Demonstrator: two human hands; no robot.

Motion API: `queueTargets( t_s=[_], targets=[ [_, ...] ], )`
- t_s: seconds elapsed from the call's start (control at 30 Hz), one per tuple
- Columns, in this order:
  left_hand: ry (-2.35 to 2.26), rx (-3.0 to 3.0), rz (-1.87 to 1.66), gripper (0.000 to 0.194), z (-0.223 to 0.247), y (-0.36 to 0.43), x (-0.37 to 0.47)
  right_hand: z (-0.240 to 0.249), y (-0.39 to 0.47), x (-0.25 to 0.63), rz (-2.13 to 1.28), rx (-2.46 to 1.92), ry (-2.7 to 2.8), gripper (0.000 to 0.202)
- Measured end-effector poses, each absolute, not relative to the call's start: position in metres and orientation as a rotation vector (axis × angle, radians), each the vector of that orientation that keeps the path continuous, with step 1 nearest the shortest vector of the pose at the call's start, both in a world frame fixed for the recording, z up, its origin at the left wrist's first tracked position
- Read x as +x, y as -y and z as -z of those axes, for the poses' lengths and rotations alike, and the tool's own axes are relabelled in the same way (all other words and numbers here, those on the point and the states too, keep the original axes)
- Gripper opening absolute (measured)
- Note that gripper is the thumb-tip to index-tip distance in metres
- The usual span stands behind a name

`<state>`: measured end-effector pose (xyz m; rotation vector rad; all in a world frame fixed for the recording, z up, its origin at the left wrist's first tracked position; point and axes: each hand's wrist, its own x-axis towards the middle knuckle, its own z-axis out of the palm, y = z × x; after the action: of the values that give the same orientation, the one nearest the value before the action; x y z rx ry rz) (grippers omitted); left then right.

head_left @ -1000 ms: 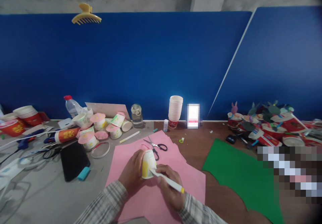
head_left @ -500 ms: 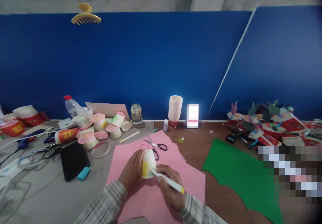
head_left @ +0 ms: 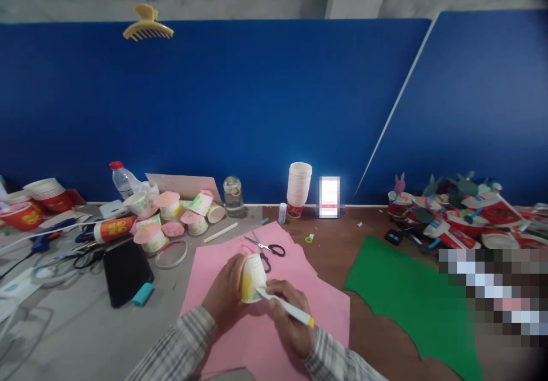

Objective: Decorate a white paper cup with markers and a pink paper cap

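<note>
My left hand (head_left: 226,291) is wrapped round a white paper cup (head_left: 255,272) that carries a yellow patch on its side. The cup is tilted over the pink paper sheets (head_left: 222,341). In my right hand (head_left: 293,315) is a white marker (head_left: 295,312) with a yellow end. Its tip meets the cup's side near the lower edge. Just beyond the cup lie scissors (head_left: 268,247) with black handles, blades spread, one handle partly behind the cup.
Left stand several pink-topped cups (head_left: 149,235), a black tablet-like slab (head_left: 127,272) and a turquoise cap (head_left: 142,294). A cup stack (head_left: 298,189) and glass jar (head_left: 233,198) line the blue partition (head_left: 257,101). Green paper (head_left: 402,289) and decorated red cups (head_left: 458,221) lie right.
Almost nothing differs. The marker tip stays at the cup, with at most a very slight shift, and both hands keep their hold.
</note>
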<state>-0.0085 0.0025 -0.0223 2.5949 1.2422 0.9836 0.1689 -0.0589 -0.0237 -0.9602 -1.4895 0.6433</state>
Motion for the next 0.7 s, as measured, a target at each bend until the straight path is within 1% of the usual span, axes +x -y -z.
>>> queueTargets(
  t_s=[0.17, 0.33, 0.7],
  targets=[
    [-1.227, 2.628, -1.011, 0.078, 0.0219, -0.0021, -0.0083, 0.0235, 0.0593, 0.1689, -0.616, -0.947, 1.511, 0.014],
    [-1.237, 2.602, -1.001, 0.082, 0.0236, -0.0026, -0.0093, 0.023, 0.0602, 0.1688, -0.588, -0.94, 1.524, 0.013],
    [-1.246, 2.568, -0.965, 0.08, 0.0222, -0.0027, -0.0093, 0.0184, 0.0593, 0.1676, -0.668, -0.935, 1.485, 0.014]
  ],
)
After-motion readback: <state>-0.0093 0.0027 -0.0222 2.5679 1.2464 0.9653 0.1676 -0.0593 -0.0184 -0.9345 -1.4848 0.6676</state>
